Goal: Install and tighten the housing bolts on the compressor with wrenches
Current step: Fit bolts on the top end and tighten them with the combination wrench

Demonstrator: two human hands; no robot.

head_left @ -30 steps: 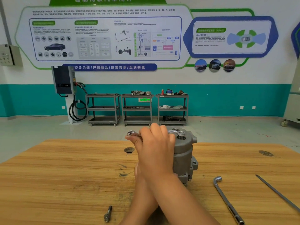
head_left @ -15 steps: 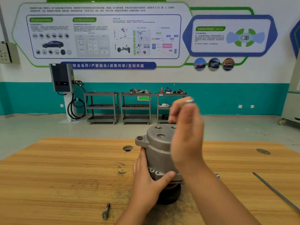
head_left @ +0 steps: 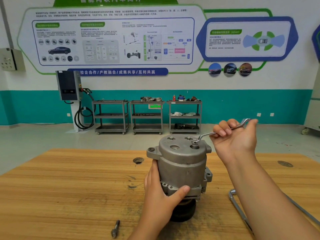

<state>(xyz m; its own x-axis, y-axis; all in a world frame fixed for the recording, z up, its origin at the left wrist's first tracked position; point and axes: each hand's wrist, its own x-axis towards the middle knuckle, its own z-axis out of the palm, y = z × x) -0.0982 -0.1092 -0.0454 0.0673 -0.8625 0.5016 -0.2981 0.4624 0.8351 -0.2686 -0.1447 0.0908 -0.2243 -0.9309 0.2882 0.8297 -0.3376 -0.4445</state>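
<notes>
**Near to far.** Nearest us, a loose bolt [head_left: 115, 229] lies on the wooden bench [head_left: 69, 187], just left of the left forearm. To the right, an L-shaped socket wrench [head_left: 239, 208] and a thin rod [head_left: 310, 216] lie on the bench, both partly hidden by the right forearm. At centre we see the compressor [head_left: 183, 167] standing upright on its dark pulley end, with the housing cover uppermost. The left hand [head_left: 161, 193] holds it low on the near side. Its grip is clamped on the compressor body, with the thumb across the front and the fingers round the left flank. Above and to the right, the right hand [head_left: 233, 137] has its grip closed round the shank of an offset ring wrench [head_left: 206, 135], palm toward us. The wrench's ring end sits on a housing bolt [head_left: 194, 142] at the right of the cover. Beyond the bench we note three tool carts [head_left: 147, 116] and a wall-mounted charger [head_left: 68, 85] against the teal-banded wall.
</notes>
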